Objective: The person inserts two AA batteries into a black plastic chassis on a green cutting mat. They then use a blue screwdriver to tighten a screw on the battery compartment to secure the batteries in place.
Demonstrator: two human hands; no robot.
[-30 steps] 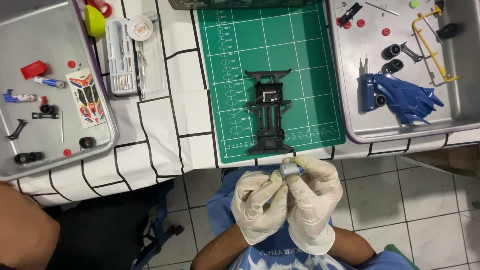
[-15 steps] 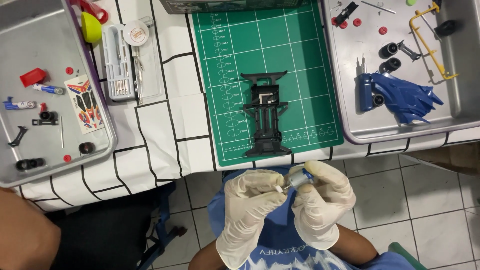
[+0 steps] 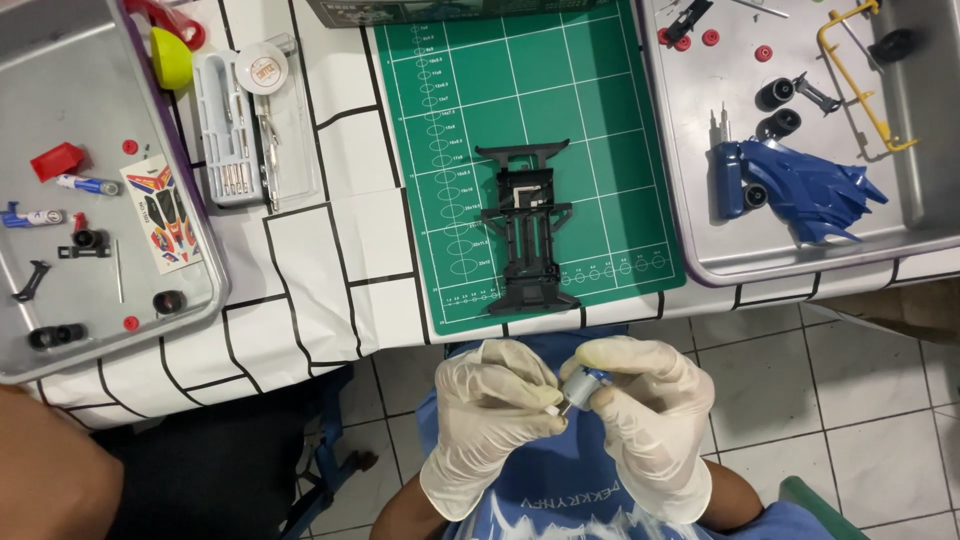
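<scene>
- Both hands, in pale disposable gloves, meet below the near edge of the tabletop, over the person's lap, fingertips turned toward each other.
- The right hand (image 3: 645,425) is closed around a small silver-grey cylinder (image 3: 580,387), apparently a little motor, pinched between thumb and fingers.
- The cylinder's long axis runs roughly left to right, tilted a little, with its free end toward the left hand.
- The left hand (image 3: 495,420) is curled narrow, its fingertips touching a small white piece (image 3: 553,408) at that free end; what this piece is cannot be told.
- So the cylinder lies between the two hands, gripped by the right and only touched at its tip by the left.
- Straight ahead of the hands, at the near edge of the tabletop, a green cutting mat (image 3: 590,130) carries a black model-car chassis (image 3: 525,228), its long axis running from the near edge toward the far one.
- A metal tray (image 3: 700,240) toward the right edge holds a blue car body (image 3: 800,190), black wheels and a yellow parts frame.
- A second metal tray (image 3: 200,290) at the left edge holds a sticker sheet (image 3: 160,215), small red and black parts and little tubes.
- Between that tray and the mat lies a clear case of small screwdriver bits (image 3: 235,130).
</scene>
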